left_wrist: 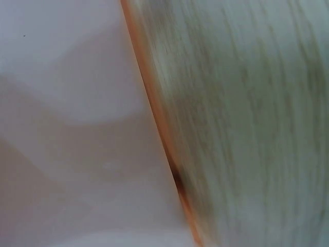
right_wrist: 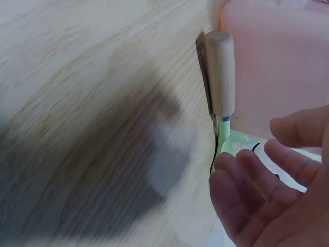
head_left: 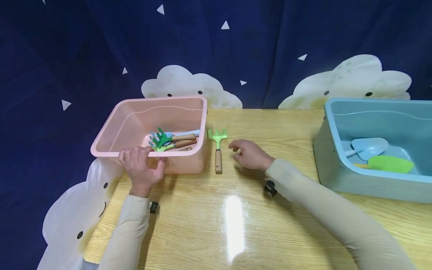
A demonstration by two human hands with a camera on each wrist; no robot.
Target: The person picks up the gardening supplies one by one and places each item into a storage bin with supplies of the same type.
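Note:
My left hand (head_left: 140, 165) holds the front rim of the pink bin (head_left: 183, 165), its fingers over the edge and its thumb on the outside. Only the bin's wall (left_wrist: 72, 103) and the tabletop fill the left wrist view. A hand fork (head_left: 218, 160) with light green tines and a wooden handle lies on the table just right of that bin, tines pointing away. Close to its right side hovers my right hand (head_left: 250, 154), fingers loosely bent and holding nothing. In the right wrist view these fingers (right_wrist: 247, 180) are apart from the fork's handle (right_wrist: 221, 77).
Inside the pink bin lie several small garden tools (head_left: 168, 140), green and blue with some wooden handles. A blue bin (head_left: 378, 187) stands at the right with a light blue scoop (head_left: 371, 147) and a green trowel (head_left: 391, 164). Behind the wooden table (head_left: 189, 225) hangs a dark blue curtain (head_left: 256, 45).

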